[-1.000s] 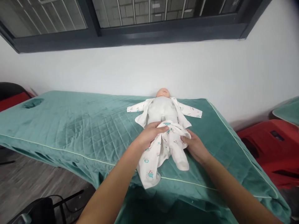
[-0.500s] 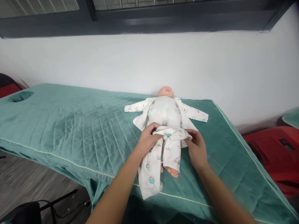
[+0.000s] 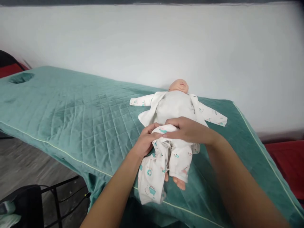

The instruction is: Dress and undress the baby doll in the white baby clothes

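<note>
A baby doll [image 3: 178, 86] lies on its back, its head toward the wall and its feet toward me. White printed pants [image 3: 181, 158] are on its legs, and one foot shows below a cuff; the other pant leg hangs longer over the near side. My left hand [image 3: 146, 140] pinches the waistband at the left. My right hand [image 3: 187, 129] reaches across the doll's middle and grips the waistband close to my left fingers. An open printed jacket [image 3: 143, 101] is spread around the white torso, sleeves out to both sides.
A green quilted cover [image 3: 95, 120] lies over the bed, which has a round hole [image 3: 22, 78] at its far left. The white wall [image 3: 142, 44] stands behind. Red items are at both sides; a black object [image 3: 26, 202] is on the lower left.
My right hand has moved left from the right end of the waistband to near my left hand. The view has tilted down and shifted.
</note>
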### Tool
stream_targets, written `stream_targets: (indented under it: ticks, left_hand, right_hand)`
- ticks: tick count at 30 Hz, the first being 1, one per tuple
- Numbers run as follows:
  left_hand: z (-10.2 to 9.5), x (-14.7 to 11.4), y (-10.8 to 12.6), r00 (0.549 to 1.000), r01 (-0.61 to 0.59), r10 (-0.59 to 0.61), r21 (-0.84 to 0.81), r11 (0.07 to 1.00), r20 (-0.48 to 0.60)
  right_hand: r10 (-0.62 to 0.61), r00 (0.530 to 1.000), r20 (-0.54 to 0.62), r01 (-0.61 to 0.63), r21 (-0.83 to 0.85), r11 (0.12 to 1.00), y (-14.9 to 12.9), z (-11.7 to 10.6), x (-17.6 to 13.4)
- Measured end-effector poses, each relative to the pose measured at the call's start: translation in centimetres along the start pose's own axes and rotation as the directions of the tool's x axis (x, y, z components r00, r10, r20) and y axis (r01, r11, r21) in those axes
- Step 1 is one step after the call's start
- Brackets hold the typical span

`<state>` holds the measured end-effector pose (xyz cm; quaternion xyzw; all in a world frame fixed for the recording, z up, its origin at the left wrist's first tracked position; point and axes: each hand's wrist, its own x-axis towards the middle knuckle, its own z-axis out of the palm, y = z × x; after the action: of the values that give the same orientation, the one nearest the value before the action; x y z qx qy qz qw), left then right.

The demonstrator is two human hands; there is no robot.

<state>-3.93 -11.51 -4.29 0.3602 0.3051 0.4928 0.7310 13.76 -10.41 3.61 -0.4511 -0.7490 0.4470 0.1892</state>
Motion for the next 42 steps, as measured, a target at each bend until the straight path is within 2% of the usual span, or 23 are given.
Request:
stream_targets:
  ticks: [3,6,8,10,12,14,17,19,20,22,24,28,30,32,34,37,40,42]
  left_hand:
    - [-0.1,-0.1,0.0,0.994,-0.009,0.005,0.038,0.999,0.113]
    - [0.0,-0.4,0.2,0.968,0.079,-0.108,0.135,0.988,0.225]
    - [0.2,-0.6,0.3,0.954,0.153,-0.198,0.205,0.967,0.226]
    - [0.2,-0.7,0.3,0.954,0.185,-0.227,0.207,0.961,0.197]
    - [0.0,-0.5,0.0,0.970,0.177,-0.194,0.122,0.977,0.148]
    - [-0.2,-0.2,-0.3,0.987,0.143,-0.143,0.004,0.990,0.068]
    - [-0.4,0.2,-0.6,0.997,0.067,-0.070,-0.096,0.993,-0.027]
    - [-0.4,0.3,-0.6,0.999,0.035,-0.039,-0.112,0.993,-0.033]
    - [-0.3,0.3,-0.6,0.999,0.028,-0.031,-0.105,0.994,-0.022]
    - [-0.2,0.1,-0.5,1.000,0.022,-0.022,-0.059,0.998,0.003]
    - [-0.2,-0.1,-0.5,0.999,0.010,-0.011,0.030,0.999,0.052]
    - [-0.5,-0.4,-0.5,0.981,-0.028,-0.022,0.250,0.968,0.194]
    - [-0.5,-0.5,-0.4,0.975,0.023,-0.087,0.301,0.953,0.203]
    - [-0.4,-0.6,-0.3,0.976,0.102,-0.147,0.261,0.960,0.161]
    - [-0.4,-0.8,-0.2,0.985,0.131,-0.144,0.133,0.982,0.095]
    - [-0.3,-0.9,-0.2,0.996,0.092,-0.090,-0.058,0.994,0.025]
    - [-0.4,-0.8,-0.1,0.995,0.092,-0.088,-0.106,0.990,0.043]
    - [-0.5,-0.7,-0.1,0.994,0.100,-0.096,-0.103,0.990,0.045]
  right_hand:
    - [0.008,0.997,-0.071,0.009,0.241,0.971,1.8,-0.2,0.9]
    - [0.102,0.991,-0.090,-0.035,0.553,0.833,3.8,0.1,0.8]
    - [0.134,0.990,-0.045,-0.067,0.686,0.725,4.4,0.3,0.6]
    - [0.132,0.991,-0.011,-0.079,0.746,0.662,4.4,0.6,0.5]
    - [0.130,0.992,-0.002,-0.087,0.733,0.674,3.9,0.9,0.4]
    - [0.128,0.991,0.024,-0.112,0.657,0.745,3.3,1.1,0.3]
    - [0.095,0.979,0.183,-0.171,0.459,0.872,2.7,1.3,0.0]
    - [0.082,0.959,0.273,-0.180,0.358,0.916,2.6,1.3,-0.3]
    - [0.081,0.958,0.277,-0.179,0.349,0.920,2.7,1.2,-0.4]
    - [0.093,0.974,0.205,-0.173,0.415,0.893,2.9,1.1,-0.5]
    - [0.129,0.988,0.091,-0.157,0.536,0.830,3.3,1.1,-0.4]
    - [0.189,0.979,-0.077,-0.085,0.690,0.718,4.0,1.3,0.2]
    - [0.202,0.971,-0.130,-0.057,0.694,0.718,4.1,1.5,0.4]
    - [0.210,0.967,-0.143,-0.061,0.672,0.738,3.9,1.8,0.4]
    - [0.191,0.977,-0.094,-0.085,0.648,0.757,3.6,1.9,0.2]
    - [0.093,0.992,0.080,-0.122,0.578,0.807,3.0,1.5,-0.3]
    - [0.009,0.967,0.255,-0.134,0.479,0.867,3.0,1.1,-0.7]
    - [-0.015,0.965,0.261,-0.116,0.481,0.869,3.4,1.0,-0.8]
